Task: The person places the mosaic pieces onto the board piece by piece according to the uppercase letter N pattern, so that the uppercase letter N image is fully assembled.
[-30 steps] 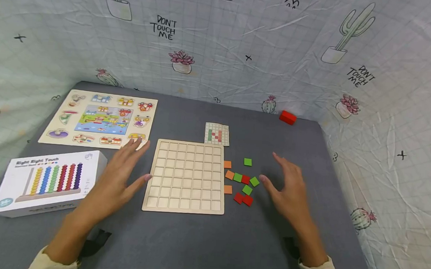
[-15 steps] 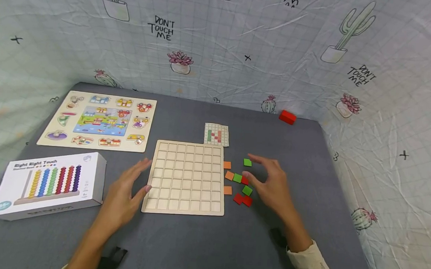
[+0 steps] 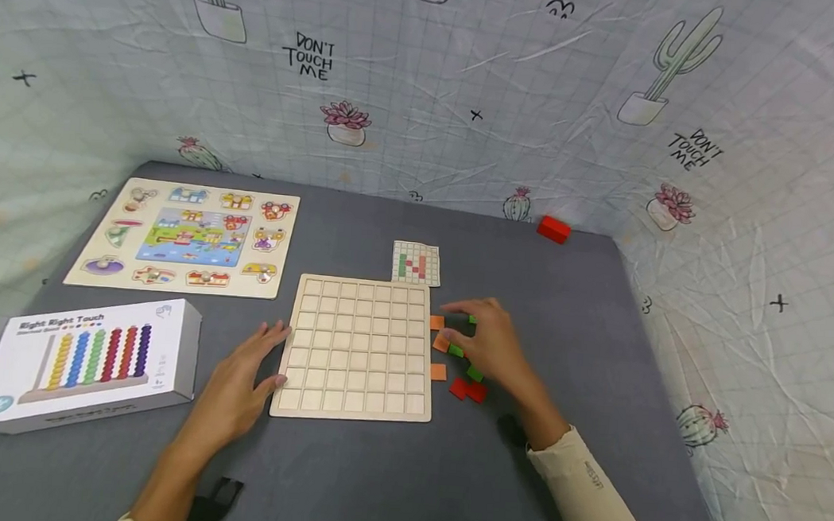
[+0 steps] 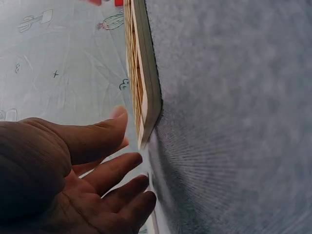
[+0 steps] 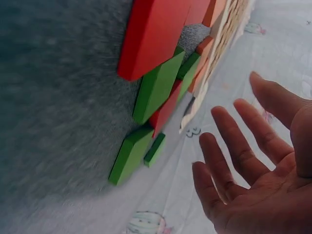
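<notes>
Tiles (image 5: 157, 88) nr R hand (image 5: 270, 183): 4 grn, wrist-cam (head: 3)

Cloth-screened play table (image 3: 375, 481) with toys (image 3: 357, 348)

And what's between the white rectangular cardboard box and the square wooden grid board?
The person's left hand, with bare grey cloth around it. You can see that in the head view.

Soft, even light fills the fairly clear head view. Both wrist views blur the gray tablecloth (image 4: 234, 97); the left hand (image 4: 83, 195) darkens against the paler cactus-print backdrop (image 4: 73, 53).
</notes>
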### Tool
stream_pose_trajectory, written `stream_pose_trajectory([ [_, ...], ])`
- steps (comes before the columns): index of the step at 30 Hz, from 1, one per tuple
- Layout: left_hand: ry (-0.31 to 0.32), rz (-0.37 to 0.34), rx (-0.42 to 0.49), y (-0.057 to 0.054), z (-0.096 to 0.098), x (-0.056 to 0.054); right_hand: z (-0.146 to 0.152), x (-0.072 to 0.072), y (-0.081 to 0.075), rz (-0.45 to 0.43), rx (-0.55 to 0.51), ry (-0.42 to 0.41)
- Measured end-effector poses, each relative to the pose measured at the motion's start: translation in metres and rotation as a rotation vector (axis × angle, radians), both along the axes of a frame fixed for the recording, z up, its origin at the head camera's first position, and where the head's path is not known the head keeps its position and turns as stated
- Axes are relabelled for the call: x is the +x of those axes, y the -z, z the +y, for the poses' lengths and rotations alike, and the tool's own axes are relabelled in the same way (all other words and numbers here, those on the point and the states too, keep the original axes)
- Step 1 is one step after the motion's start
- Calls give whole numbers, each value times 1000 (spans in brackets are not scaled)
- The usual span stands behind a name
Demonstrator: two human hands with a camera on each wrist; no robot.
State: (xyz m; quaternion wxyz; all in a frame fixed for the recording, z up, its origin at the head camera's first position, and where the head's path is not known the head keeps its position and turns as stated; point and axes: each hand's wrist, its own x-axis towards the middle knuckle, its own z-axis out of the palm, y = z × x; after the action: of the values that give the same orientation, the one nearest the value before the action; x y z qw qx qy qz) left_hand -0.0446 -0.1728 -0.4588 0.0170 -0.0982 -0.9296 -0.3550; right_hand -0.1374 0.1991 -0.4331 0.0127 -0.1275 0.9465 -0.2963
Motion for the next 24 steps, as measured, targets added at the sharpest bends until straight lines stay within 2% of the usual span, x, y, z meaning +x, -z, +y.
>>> stream_pose_trajectory([
  [3, 6, -32, -19, 1, -2, 0, -4, -6, 4, -31, 27, 0],
  [12, 27, -66, -57, -1, -3, -1, -16, -19, 12, -56, 138, 26],
  [24, 22, -87, -101, -3, -3, -4, -22, -29, 13, -76, 132, 38],
])
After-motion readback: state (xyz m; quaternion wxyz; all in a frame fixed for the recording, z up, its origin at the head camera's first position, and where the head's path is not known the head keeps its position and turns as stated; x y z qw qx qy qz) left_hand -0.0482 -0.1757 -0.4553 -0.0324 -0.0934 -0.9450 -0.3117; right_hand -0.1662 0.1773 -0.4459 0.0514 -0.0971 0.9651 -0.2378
